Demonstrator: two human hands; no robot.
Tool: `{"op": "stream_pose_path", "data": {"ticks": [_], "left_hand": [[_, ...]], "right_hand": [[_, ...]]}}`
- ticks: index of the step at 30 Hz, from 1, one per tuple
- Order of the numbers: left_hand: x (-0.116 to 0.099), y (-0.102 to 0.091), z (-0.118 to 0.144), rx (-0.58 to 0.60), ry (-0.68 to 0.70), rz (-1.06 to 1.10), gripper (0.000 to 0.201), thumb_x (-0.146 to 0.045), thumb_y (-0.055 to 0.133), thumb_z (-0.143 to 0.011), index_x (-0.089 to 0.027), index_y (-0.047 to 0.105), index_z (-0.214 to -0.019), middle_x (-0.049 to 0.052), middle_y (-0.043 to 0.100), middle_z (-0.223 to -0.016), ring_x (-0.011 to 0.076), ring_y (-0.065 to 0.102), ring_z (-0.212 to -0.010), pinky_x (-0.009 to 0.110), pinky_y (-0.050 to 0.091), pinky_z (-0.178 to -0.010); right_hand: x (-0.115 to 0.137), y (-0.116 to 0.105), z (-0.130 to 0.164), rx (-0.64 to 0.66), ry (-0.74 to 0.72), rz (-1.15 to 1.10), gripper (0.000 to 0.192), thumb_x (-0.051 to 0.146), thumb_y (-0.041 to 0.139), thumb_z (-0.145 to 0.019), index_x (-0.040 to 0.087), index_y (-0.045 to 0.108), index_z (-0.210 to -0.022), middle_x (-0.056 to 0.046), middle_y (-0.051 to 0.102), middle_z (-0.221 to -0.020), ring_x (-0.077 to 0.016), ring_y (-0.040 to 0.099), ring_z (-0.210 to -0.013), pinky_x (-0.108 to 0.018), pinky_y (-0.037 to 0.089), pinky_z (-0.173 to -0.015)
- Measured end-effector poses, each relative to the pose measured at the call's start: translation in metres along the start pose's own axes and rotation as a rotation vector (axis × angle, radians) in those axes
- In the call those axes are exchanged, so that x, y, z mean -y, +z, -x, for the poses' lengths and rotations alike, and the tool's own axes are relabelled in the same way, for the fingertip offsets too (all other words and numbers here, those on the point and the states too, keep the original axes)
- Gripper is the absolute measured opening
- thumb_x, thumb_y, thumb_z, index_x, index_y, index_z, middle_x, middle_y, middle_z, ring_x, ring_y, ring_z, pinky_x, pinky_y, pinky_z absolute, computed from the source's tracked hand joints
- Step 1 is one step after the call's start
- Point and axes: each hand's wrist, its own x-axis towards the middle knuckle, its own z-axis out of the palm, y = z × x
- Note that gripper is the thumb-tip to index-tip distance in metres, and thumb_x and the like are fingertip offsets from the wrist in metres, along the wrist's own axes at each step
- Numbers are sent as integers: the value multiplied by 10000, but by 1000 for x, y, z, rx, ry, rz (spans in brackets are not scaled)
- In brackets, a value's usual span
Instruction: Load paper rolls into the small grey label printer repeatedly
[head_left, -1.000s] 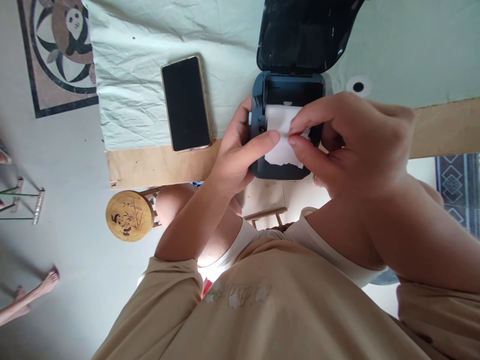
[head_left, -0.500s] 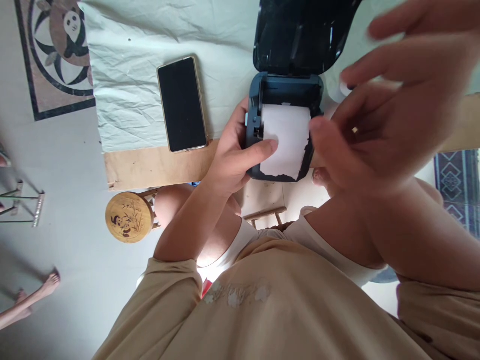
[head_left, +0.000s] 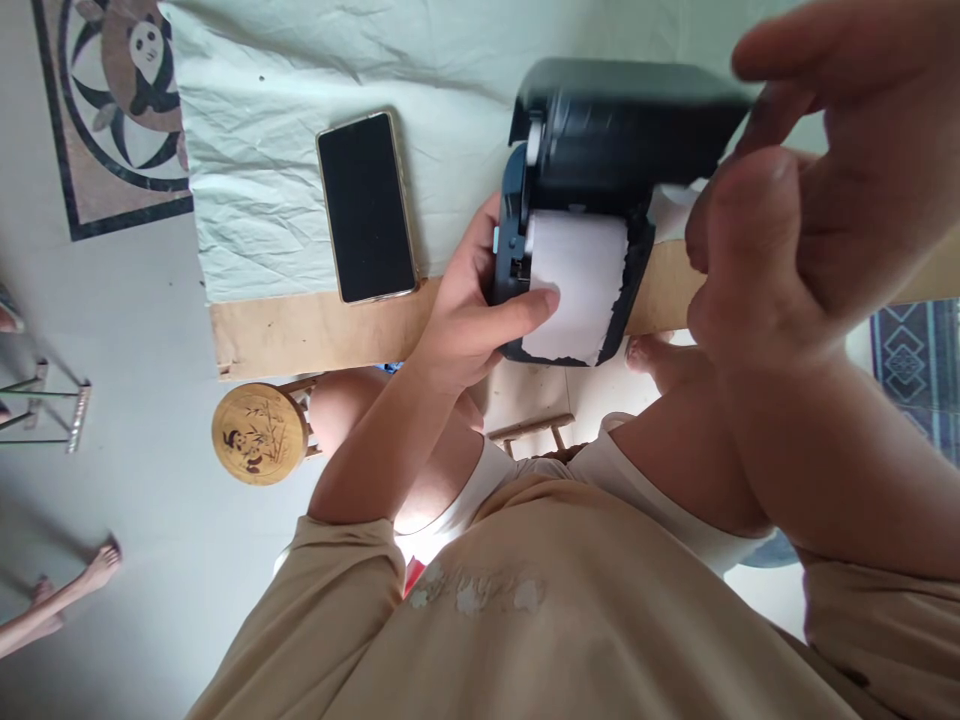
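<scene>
We are closing the printer (head_left: 570,290) at the table's (head_left: 315,335) edge: left hand (head_left: 472,320) grips its side, thumb pinning the paper (head_left: 581,285); right hand (head_left: 802,200), half-curled, tips the lid (head_left: 630,125) down. Next, press it evenly shut.

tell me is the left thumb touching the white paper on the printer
Touching: in the head view the left hand lays its thumb flat on the white paper over the printer.

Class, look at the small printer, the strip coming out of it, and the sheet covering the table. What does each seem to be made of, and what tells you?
Printer: likely moulded plastic, dark blue with a slight sheen and rounded edges. Strip: thin matte white paper, its lower edge raggedly torn. Table cover: pale, creased in fine crisp wrinkles, so paper or thin cloth; the picture leaves it open.
</scene>
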Motion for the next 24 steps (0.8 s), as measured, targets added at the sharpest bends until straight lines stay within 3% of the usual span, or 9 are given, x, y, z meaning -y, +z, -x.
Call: {"op": "stream_pose_path", "data": {"ticks": [3, 6, 11, 15, 18, 21, 24], "left_hand": [[-3, 1, 1, -25, -8, -2, 378, -234, 751, -639, -241, 589, -981, -32, 588, -849, 72, 580, -721, 201, 462, -676], [-3, 1, 1, -15, -9, -10, 387, -263, 756, -642, -235, 580, -986, -37, 582, -849, 53, 558, -679, 187, 457, -655], [-4, 8, 4, -48, 2, 34, 366, -270, 719, -678, -234, 571, -1012, -35, 608, -835, 84, 615, -767, 187, 493, -673], [-7, 15, 6, -151, 37, 140, 285, -276, 661, -730, -245, 578, -1001, -48, 612, -756, 51, 586, -623, 155, 453, -551], [-8, 16, 7, -132, -12, 90, 247, -278, 672, -733, -236, 605, -967, -44, 597, -705, 53, 585, -621, 149, 433, -534], [-6, 17, 7, -153, 26, 74, 258, -294, 684, -704, -225, 620, -944, -40, 570, -658, 59, 572, -586, 156, 402, -489], [-4, 18, 5, -193, 68, 89, 250, -285, 672, -682, -212, 625, -917, -35, 564, -650, 60, 560, -561, 165, 386, -474]], "right_hand": [[10, 2, -2, -103, -101, 68, 293, 364, 424, -880, 163, 616, -972, -69, 576, -875, -158, 560, -899, -308, 475, -768], [14, 0, 2, -52, -88, 97, 219, 323, 443, -883, 171, 601, -890, -57, 544, -840, -129, 509, -904, -238, 409, -625], [8, 2, 1, 107, -162, 37, 242, 316, 567, -792, 157, 596, -972, -88, 499, -922, -121, 479, -902, -189, 321, -483], [9, 5, 0, 194, -213, 34, 329, 328, 622, -745, 149, 557, -1013, -122, 476, -1024, -173, 474, -1108, -184, 358, -517], [13, 6, 2, 269, -124, -41, 503, 335, 625, -741, 185, 434, -1182, -106, 449, -1234, -180, 422, -1239, -174, 400, -543], [14, 6, 4, 343, -68, -67, 574, 341, 595, -779, 185, 344, -1272, -100, 396, -1327, -162, 441, -1226, -224, 487, -758], [11, 8, 6, 377, -62, -97, 577, 379, 558, -811, 181, 303, -1290, -106, 354, -1359, -157, 451, -1212, -271, 457, -929]]}}
